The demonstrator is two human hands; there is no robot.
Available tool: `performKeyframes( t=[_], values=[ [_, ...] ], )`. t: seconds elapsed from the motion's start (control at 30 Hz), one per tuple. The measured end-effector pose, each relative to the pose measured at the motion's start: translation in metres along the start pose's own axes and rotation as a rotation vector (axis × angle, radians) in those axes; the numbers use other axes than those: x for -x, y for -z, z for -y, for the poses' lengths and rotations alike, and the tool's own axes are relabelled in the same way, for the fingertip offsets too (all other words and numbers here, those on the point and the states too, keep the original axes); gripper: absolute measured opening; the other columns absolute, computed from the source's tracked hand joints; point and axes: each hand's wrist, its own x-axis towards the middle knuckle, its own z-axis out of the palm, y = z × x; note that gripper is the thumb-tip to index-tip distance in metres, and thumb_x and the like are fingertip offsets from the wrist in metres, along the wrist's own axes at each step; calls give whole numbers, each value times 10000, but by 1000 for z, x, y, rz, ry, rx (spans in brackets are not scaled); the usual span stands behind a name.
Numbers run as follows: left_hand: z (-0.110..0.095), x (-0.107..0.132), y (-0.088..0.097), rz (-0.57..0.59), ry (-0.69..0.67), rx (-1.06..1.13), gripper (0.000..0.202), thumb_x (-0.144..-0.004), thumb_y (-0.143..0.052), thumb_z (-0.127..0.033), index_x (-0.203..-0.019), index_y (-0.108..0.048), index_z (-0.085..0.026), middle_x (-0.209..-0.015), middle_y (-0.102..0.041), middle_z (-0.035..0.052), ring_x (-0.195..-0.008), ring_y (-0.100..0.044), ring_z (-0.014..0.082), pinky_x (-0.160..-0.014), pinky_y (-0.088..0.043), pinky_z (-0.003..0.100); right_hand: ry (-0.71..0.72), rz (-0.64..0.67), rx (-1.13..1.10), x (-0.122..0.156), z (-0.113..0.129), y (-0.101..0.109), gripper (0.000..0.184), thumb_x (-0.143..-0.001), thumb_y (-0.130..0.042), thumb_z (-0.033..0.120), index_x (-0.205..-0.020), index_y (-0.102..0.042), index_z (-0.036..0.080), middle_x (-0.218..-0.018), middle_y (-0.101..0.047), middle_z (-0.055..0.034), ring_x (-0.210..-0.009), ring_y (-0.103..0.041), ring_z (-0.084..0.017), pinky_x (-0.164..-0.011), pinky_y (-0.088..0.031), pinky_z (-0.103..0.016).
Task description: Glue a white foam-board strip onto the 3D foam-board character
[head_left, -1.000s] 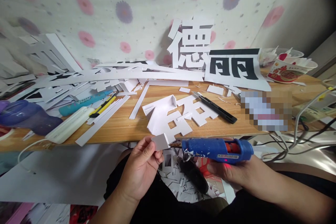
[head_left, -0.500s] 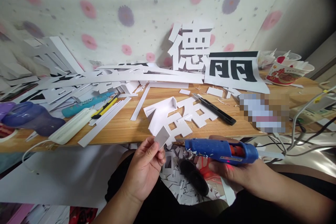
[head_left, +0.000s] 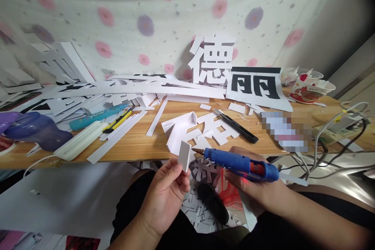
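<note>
My left hand pinches a small white foam-board piece, held nearly upright just below the table's front edge. My right hand grips a blue hot glue gun with a red light on its body. The gun's nozzle points left and touches the piece's right edge. Right behind them on the wooden table lies a white cut-out character with a raised side wall.
A black utility knife, a yellow cutter, a teal tool, a white case and several white strips lie on the table. Cut-out characters lean on the floral cloth. Cables run at right. Scraps cover the floor.
My left hand has turned the white piece from flat-facing to nearly edge-on and lifted it slightly. The glue gun has tilted, with its nozzle raised to the piece's edge.
</note>
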Motion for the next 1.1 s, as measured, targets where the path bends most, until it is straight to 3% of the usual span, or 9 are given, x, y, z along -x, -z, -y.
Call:
performKeyframes(
  t=[0.33, 0.47, 0.67, 1.1],
  values=[
    [5, 1, -3, 30, 37, 33, 167, -698, -771, -168, -767, -620, -152, -717, -622, 21, -606, -562, 89, -543, -496, 178, 105, -29, 3, 0, -4, -1, 258, -855, -572, 342, -656, -465, 217, -664, -490, 10, -612, -494, -138, -568, -400, -275],
    [6, 1, -5, -1, 30, 83, 191, -686, -774, -154, -791, -615, -167, -742, -580, 8, -669, -549, 107, -598, -505, 217, 92, -31, -1, 0, -4, -1, 252, -843, -569, 344, -653, -455, 224, -669, -490, 4, -626, -496, -153, -582, -404, -296],
    [8, 0, -7, 42, 56, 124, 142, -723, -742, -157, -748, -603, -155, -694, -516, 0, -644, -502, 100, -606, -475, 216, 93, -38, -2, -1, -7, -1, 262, -836, -573, 341, -643, -443, 221, -667, -489, 5, -632, -497, -150, -595, -406, -291],
    [10, -1, -7, 40, 65, 134, 155, -697, -762, -140, -768, -626, -166, -691, -572, 11, -621, -533, 98, -585, -473, 195, 101, -48, -13, -2, -12, -1, 247, -829, -581, 309, -649, -441, 216, -660, -469, 18, -609, -473, -137, -561, -385, -272]
  ],
)
